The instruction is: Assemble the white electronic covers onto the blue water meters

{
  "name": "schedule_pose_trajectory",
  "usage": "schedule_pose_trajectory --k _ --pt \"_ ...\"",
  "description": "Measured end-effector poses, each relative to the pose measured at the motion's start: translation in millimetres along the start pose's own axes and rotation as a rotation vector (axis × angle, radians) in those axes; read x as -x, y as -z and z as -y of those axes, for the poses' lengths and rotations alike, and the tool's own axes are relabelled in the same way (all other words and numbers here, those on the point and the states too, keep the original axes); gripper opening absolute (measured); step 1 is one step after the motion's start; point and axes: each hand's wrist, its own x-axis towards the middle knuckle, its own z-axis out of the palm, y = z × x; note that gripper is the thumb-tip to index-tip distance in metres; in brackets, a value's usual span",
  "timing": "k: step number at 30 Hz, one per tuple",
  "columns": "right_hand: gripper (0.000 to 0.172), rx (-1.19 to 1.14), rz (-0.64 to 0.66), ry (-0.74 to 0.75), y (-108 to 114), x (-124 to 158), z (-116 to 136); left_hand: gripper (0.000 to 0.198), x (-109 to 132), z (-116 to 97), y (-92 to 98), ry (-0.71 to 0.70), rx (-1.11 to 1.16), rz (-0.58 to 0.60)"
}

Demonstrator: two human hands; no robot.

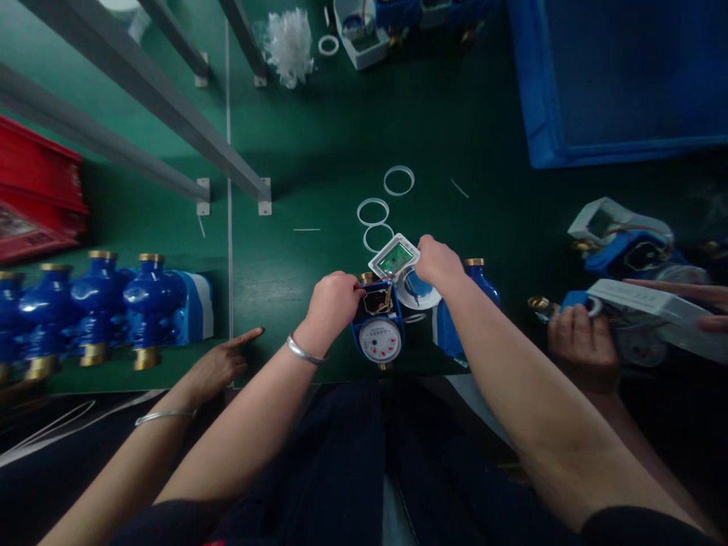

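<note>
Dark sleeve (pixel 631 527); blue, white-dialled meter (pixel 379 332)

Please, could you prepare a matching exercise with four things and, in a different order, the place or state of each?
1. Wearer's left hand
2. Wearer's right hand
3. Blue bin
4. Red bins

A. At the picture's left edge
B. Holding the white-framed circuit board
C. In the picture's upper right corner
D. At the edge of the blue meter

Pairs: 1-D, 2-B, 3-C, 4-A
</note>
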Motion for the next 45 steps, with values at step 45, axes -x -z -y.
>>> schedule_pose_trajectory --k 45 --pt "0.059 0.009 -0.497 0.519 4.1 52.5 -5.4 0.032 -31.0 15.2 -9.1 -0.112 0.727 0.095"
